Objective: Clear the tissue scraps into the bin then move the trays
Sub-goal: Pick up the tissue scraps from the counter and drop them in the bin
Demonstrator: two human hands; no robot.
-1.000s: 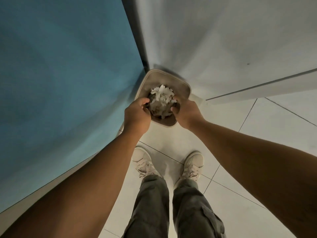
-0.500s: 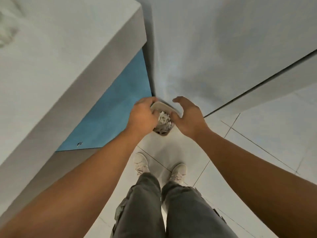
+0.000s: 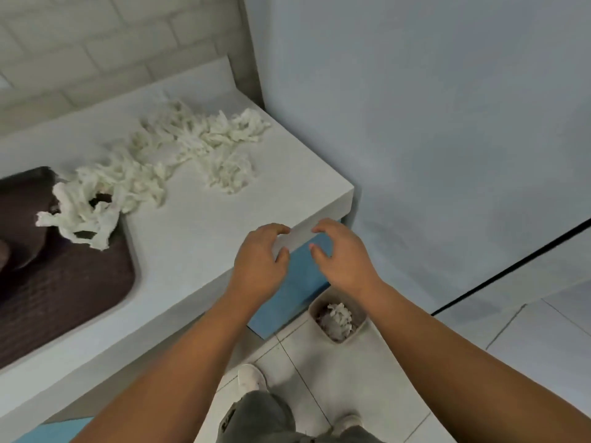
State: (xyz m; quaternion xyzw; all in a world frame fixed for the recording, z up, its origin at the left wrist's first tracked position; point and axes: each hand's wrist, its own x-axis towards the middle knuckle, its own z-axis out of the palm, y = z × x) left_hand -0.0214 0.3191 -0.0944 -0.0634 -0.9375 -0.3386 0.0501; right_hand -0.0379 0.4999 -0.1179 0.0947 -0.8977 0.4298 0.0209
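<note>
The pale wall (image 3: 431,123) rises just right of the table (image 3: 224,203), a white slab that fills the left half of the view, with a brick-patterned wall at its far side. White floor tiles (image 3: 527,346) lie below the table's near right corner. A dark brown tray (image 3: 64,282) sits at the table's left end, partly cut off by the frame. A blue panel (image 3: 287,292) closes the space under the table's front edge. The tissue scraps (image 3: 192,145) lie in a long loose heap across the table top, from its far right corner toward the tray, and one twisted clump (image 3: 80,215) hangs over the tray's right rim. The left hand (image 3: 260,260) hovers over the table's front edge near the right corner; its grip is apart, fingers loosely curved, thumb clear of them, holding nothing. The right hand (image 3: 343,254) hovers just beyond that edge, in front of the blue panel, near the left hand but not touching it, its grip likewise apart and empty. The bin (image 3: 313,310), small and beige, stands on the floor under the table's right corner, against the blue panel, with a wad of scraps (image 3: 335,318) inside. A white shoe (image 3: 252,377) stands on the tiles below the table's front edge.
</note>
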